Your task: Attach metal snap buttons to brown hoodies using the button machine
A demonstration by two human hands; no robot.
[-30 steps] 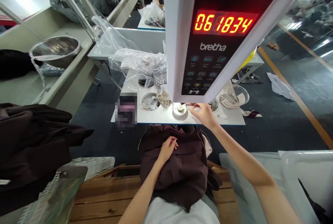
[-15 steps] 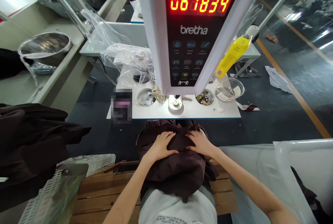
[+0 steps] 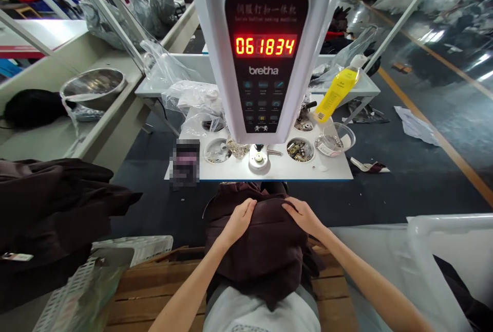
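Observation:
A dark brown garment (image 3: 262, 250) lies bunched across my lap, below the front edge of the machine table. My left hand (image 3: 242, 215) is closed on its upper fold, thumb on top and fingertips tucked under the cloth. To the right, my right hand (image 3: 302, 214) pinches the same fold, its fingers partly hidden by fabric. Both hands are apart from the button machine (image 3: 258, 100), whose red display reads 061834. Under its head, the lit round die (image 3: 259, 157) has nothing on it.
Cups of metal fasteners (image 3: 300, 150) are set in the white table (image 3: 331, 170). A yellow bottle (image 3: 339, 93) and clear tub (image 3: 334, 139) stand right. Dark garments (image 3: 57, 208) hang left above a white crate (image 3: 154, 242). A white bin (image 3: 442, 224) is at right.
Both hands have gone from lying spread on the garment to gripping its upper fold. The cloth between them is now drawn smoother. The view has tilted up, showing more of the machine.

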